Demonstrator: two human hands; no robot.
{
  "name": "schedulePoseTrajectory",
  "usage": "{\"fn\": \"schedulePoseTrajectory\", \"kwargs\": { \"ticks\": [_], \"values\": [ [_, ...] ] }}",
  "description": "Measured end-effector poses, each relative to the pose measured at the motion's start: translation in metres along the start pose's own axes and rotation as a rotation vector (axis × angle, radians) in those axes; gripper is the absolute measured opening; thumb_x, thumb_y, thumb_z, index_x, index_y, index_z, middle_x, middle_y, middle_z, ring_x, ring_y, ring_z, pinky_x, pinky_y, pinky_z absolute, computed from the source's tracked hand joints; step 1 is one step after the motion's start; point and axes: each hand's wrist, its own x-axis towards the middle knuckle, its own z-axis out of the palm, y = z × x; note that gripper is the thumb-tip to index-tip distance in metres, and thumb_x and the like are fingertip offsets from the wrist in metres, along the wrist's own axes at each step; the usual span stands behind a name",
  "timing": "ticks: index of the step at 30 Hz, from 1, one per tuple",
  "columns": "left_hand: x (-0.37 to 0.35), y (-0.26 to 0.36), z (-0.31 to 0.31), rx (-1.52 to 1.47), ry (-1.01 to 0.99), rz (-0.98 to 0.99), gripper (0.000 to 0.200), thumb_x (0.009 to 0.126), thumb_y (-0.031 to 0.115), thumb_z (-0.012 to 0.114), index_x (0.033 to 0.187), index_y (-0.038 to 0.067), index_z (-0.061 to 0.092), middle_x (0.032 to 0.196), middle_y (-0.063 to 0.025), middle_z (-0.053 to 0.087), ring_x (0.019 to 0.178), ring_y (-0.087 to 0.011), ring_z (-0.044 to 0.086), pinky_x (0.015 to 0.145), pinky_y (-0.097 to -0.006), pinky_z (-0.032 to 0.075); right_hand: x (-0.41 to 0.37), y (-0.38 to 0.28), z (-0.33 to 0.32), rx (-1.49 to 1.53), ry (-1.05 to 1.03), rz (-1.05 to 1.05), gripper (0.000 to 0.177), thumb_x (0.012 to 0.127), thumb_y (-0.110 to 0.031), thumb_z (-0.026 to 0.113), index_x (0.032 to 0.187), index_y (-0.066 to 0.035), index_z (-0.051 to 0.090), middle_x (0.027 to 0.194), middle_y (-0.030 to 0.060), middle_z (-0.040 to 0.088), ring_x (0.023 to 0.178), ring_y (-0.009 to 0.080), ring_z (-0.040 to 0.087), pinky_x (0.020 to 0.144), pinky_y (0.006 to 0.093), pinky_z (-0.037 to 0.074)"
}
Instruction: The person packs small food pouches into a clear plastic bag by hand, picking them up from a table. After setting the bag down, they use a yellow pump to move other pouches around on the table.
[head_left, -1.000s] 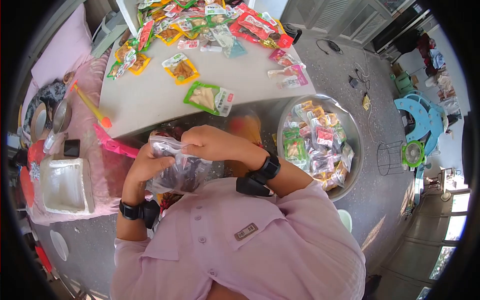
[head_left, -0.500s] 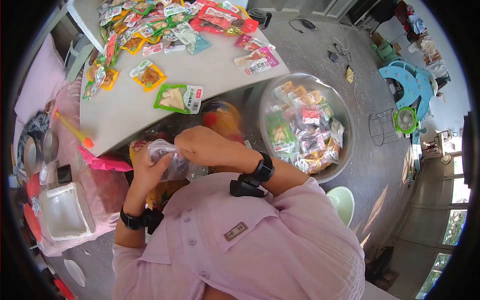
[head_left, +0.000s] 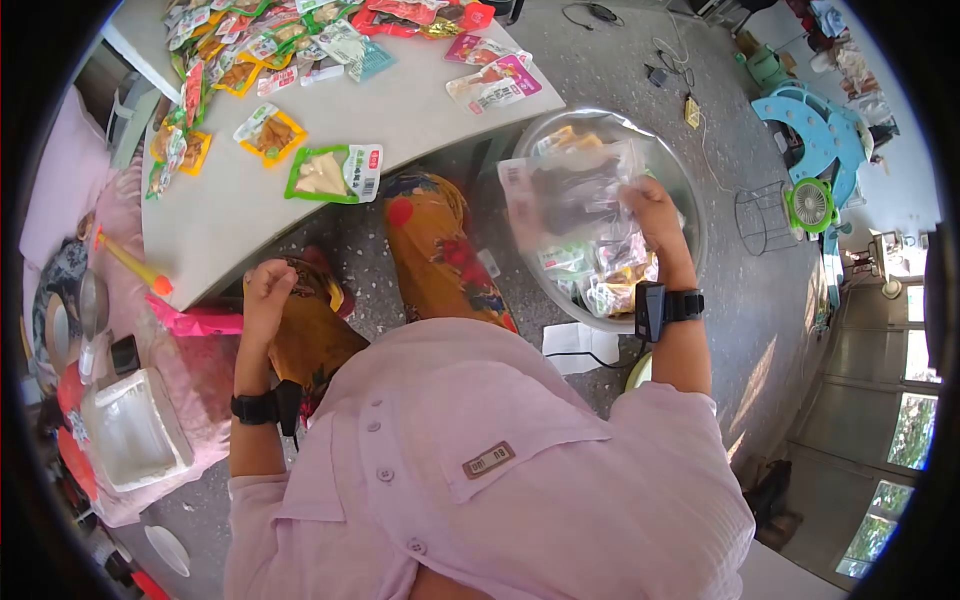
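My right hand [head_left: 655, 215] is closed on the edge of a clear plastic bag [head_left: 565, 200], spread out above the large metal basin [head_left: 697, 255]. Beneath the bag, the basin holds several sealed snack packets [head_left: 600, 290], partly hidden by it. My left hand [head_left: 268, 290] is curled into a fist over my leg, with nothing showing between its fingers. Just beyond that hand is the table [head_left: 220, 235], where a green-edged snack packet [head_left: 330, 173] and a yellow-edged one [head_left: 270, 133] lie apart from the others.
A heap of colourful packets [head_left: 270, 45] covers the table's far side, with two pink-edged packets [head_left: 500, 80] near its right corner. At left, a white foam box [head_left: 140, 430] rests on pink cloth. A small green fan [head_left: 810, 205] stands at right, and cables [head_left: 690, 110] lie on the floor.
Both hands were together at the crumpled bag. My right hand has carried it rightward over the basin, where it is spread out. My left hand has let go and moved slightly left.
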Motion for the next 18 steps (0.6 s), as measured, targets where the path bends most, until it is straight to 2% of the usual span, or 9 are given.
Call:
{"fn": "schedulePoseTrajectory", "kwargs": {
  "ticks": [2,4,6,8,10,11,14,15,18],
  "values": [
    [-0.002,-0.015,-0.005,0.109,0.069,0.083,0.011,0.078,0.006,0.051,0.089,0.003,0.051,0.086,-0.0037,0.051,0.078,-0.0118,0.049,0.072,-0.0230,0.040,-0.003,0.043,-0.034,-0.086,0.136,0.128,0.010,0.078,-0.013,0.052,0.071,-0.005,0.055,0.059,-0.0018,0.049,0.050,0.0065,0.043,0.046,0.0230,0.036],
    [-0.005,-0.011,-0.007,0.238,0.138,0.135,0.009,0.077,0.005,0.050,0.086,0.002,0.051,0.083,-0.0045,0.050,0.076,-0.0132,0.049,0.071,-0.0235,0.039,-0.013,0.078,-0.054,-0.124,0.179,0.189,0.011,0.075,-0.015,0.053,0.071,-0.005,0.055,0.057,-0.0010,0.049,0.048,0.0073,0.043,0.044,0.0240,0.036],
    [-0.009,0.006,-0.002,0.285,0.205,0.181,0.007,0.077,0.004,0.050,0.084,0.002,0.051,0.080,-0.0056,0.049,0.074,-0.0143,0.049,0.069,-0.0236,0.039,-0.020,0.125,-0.069,-0.304,0.240,0.249,0.014,0.072,-0.017,0.055,0.070,-0.004,0.055,0.056,0.0012,0.050,0.047,0.0084,0.046,0.044,0.0243,0.037],
    [-0.010,0.013,0.001,0.316,0.257,0.216,0.006,0.076,0.003,0.049,0.082,0.001,0.050,0.078,-0.0061,0.048,0.073,-0.0147,0.048,0.068,-0.0235,0.039,-0.029,0.143,-0.068,-0.456,0.236,0.245,0.018,0.069,-0.019,0.057,0.068,-0.001,0.054,0.058,0.0055,0.053,0.051,0.0115,0.050,0.047,0.0262,0.039],
    [-0.010,0.012,0.002,0.330,0.291,0.233,0.006,0.076,0.002,0.049,0.081,0.001,0.050,0.075,-0.0061,0.048,0.072,-0.0146,0.048,0.067,-0.0233,0.039,-0.036,0.144,-0.058,-0.562,0.257,0.278,0.021,0.067,-0.020,0.058,0.067,0.000,0.054,0.060,0.0103,0.055,0.056,0.0178,0.054,0.052,0.0304,0.042],
    [-0.010,0.012,0.001,0.338,0.302,0.231,0.005,0.076,0.002,0.049,0.081,0.001,0.050,0.075,-0.0060,0.048,0.071,-0.0145,0.048,0.066,-0.0233,0.039,-0.029,0.180,-0.069,-0.581,0.206,0.293,0.022,0.066,-0.021,0.058,0.069,0.001,0.054,0.064,0.0132,0.057,0.061,0.0239,0.055,0.058,0.0336,0.043],
    [-0.010,0.011,0.001,0.349,0.330,0.226,0.005,0.076,0.001,0.048,0.080,0.001,0.050,0.074,-0.0060,0.048,0.071,-0.0143,0.048,0.066,-0.0234,0.039,-0.009,0.219,-0.083,-0.692,0.235,0.220,0.022,0.068,-0.023,0.058,0.071,-0.001,0.056,0.054,0.0077,0.053,0.049,0.0147,0.052,0.046,0.0294,0.041],
    [-0.010,0.011,0.001,0.344,0.340,0.227,0.005,0.076,0.000,0.048,0.080,0.001,0.050,0.074,-0.0059,0.048,0.071,-0.0143,0.048,0.066,-0.0235,0.039,-0.006,0.190,-0.076,-0.714,0.281,0.258,0.021,0.069,-0.022,0.057,0.073,-0.002,0.055,0.060,0.0110,0.056,0.053,0.0204,0.055,0.051,0.0332,0.043],
    [-0.010,0.009,0.001,0.360,0.357,0.228,0.006,0.075,-0.001,0.047,0.080,0.001,0.050,0.074,-0.0059,0.048,0.071,-0.0148,0.047,0.067,-0.0237,0.039,0.038,0.199,-0.100,-0.945,0.392,0.105,0.018,0.070,-0.020,0.055,0.074,-0.002,0.053,0.070,0.0158,0.058,0.062,0.0292,0.057,0.057,0.0375,0.044]
  ]
}}
